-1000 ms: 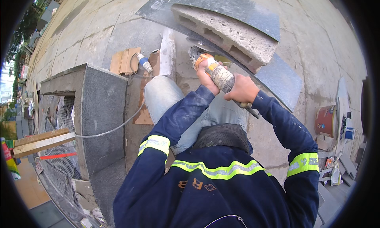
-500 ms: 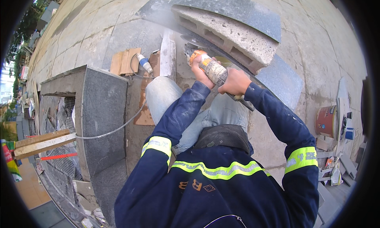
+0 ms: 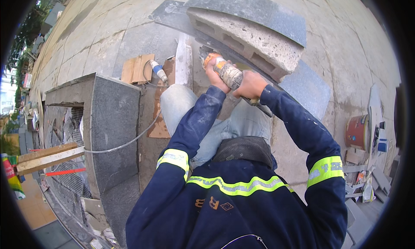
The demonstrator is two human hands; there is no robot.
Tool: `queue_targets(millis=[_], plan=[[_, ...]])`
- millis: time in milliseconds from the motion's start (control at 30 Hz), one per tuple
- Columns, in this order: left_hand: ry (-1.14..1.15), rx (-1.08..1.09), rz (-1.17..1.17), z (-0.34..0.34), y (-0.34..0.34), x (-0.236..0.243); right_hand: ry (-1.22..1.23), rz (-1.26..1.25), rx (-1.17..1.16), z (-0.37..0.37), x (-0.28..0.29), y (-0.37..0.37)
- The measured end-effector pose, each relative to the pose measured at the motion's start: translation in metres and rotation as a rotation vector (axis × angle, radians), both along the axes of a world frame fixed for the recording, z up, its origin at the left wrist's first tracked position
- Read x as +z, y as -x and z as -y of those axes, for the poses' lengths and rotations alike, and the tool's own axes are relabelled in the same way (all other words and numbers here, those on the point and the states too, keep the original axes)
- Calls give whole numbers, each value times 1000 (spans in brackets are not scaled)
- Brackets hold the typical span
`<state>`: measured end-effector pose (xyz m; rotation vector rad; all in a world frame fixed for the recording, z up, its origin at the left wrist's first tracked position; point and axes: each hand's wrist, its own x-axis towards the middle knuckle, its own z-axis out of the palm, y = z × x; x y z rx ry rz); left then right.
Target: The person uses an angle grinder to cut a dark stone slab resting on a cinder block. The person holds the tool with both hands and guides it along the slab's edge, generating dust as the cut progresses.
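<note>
An angle grinder (image 3: 230, 75) with an orange head and a dust-coated body is held in both hands, over the ground beyond my knees. My left hand (image 3: 215, 79) is closed around its front end, behind the head. Farther back, my right hand (image 3: 251, 85) wraps the rear of the body. The grinder's head lies beside the near edge of a grey stone slab (image 3: 169, 16), at the foot of a hollow concrete block (image 3: 259, 40). I cannot make out the disc clearly or tell whether it touches the slab. Light dust hangs there.
Another slab (image 3: 250, 9) rests on the block, and a further slab (image 3: 306, 91) lies right. Left are a cable plug (image 3: 159, 70), cardboard (image 3: 136, 68), a pale board (image 3: 183, 61) and a grey stone-faced box (image 3: 114, 132) with a cable beside it. A red bucket (image 3: 356, 132) stands right.
The grinder and both hands have shifted slightly left and a little toward me. The dust by the slab edge looks thinner, and the disc shows less clearly than before.
</note>
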<state>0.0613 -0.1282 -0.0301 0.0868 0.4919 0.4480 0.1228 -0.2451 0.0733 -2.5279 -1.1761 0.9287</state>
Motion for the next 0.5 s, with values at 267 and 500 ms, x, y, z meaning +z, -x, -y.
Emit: queue_targets(millis=[267, 500], plan=[[69, -18, 84, 23, 10, 15, -16, 18, -6, 25, 5, 9], [47, -14, 94, 39, 15, 17, -1, 43, -17, 40, 12, 15]])
